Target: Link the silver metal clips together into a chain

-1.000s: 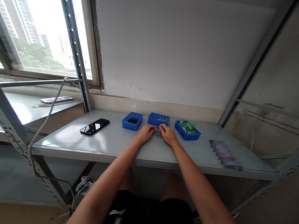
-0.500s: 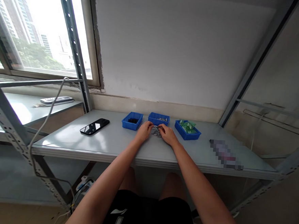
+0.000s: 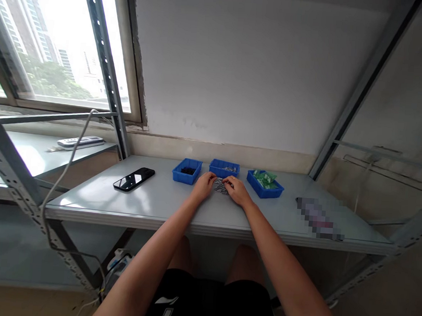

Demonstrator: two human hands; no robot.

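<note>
My left hand (image 3: 204, 185) and my right hand (image 3: 238, 191) face each other over a small loose pile of silvery metal pieces (image 3: 221, 187) on the grey tabletop. Thumb and fingers of each hand are drawn together at the pile's upper part. What the fingertips pinch is too small to name. Just behind the hands stands a blue bin (image 3: 217, 164) with more silvery pieces in it. To the left is a second blue bin (image 3: 179, 175) holding small black parts. A third blue bin (image 3: 266, 192), on the right, holds green packets (image 3: 265, 178).
A black phone (image 3: 134, 179) lies on the left of the table (image 3: 157, 207). On the right lies a flat, pixelated item (image 3: 318, 218). Grey slotted metal posts (image 3: 110, 69) frame the bench. A pale cable (image 3: 63, 172) hangs at the left. Behind is a white wall (image 3: 231, 73).
My right hand's fingertips have shifted slightly over the metal pieces. My left hand keeps nearly the same place, and the bins have not moved.
</note>
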